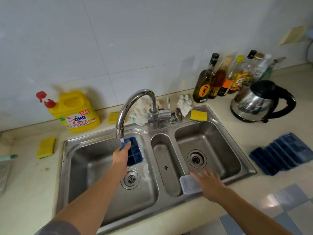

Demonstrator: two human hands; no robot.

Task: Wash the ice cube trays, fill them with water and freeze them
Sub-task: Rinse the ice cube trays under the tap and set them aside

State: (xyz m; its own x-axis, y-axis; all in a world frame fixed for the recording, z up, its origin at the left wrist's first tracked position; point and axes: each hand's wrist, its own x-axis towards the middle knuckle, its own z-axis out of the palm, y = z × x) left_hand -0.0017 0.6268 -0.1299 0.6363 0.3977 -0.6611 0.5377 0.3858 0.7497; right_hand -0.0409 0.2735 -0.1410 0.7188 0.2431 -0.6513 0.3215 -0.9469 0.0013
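The dark blue ice cube tray (134,154), a grid of square cells with its open side facing the camera, sits in the left basin (88,167) of the sink. Its far end is right under the spout of the faucet (135,102), where water runs down. The left hand (121,154) grips its left long edge, fingers curled round it. More dark blue trays (281,153) lie overlapping on the tabletop (254,133) near its right edge, beside the sink. The right hand (210,182), fingers spread and straight, holds nothing. It is over a clear plastic container (189,184) at the sink's near rim, but I cannot tell whether it touches the container.
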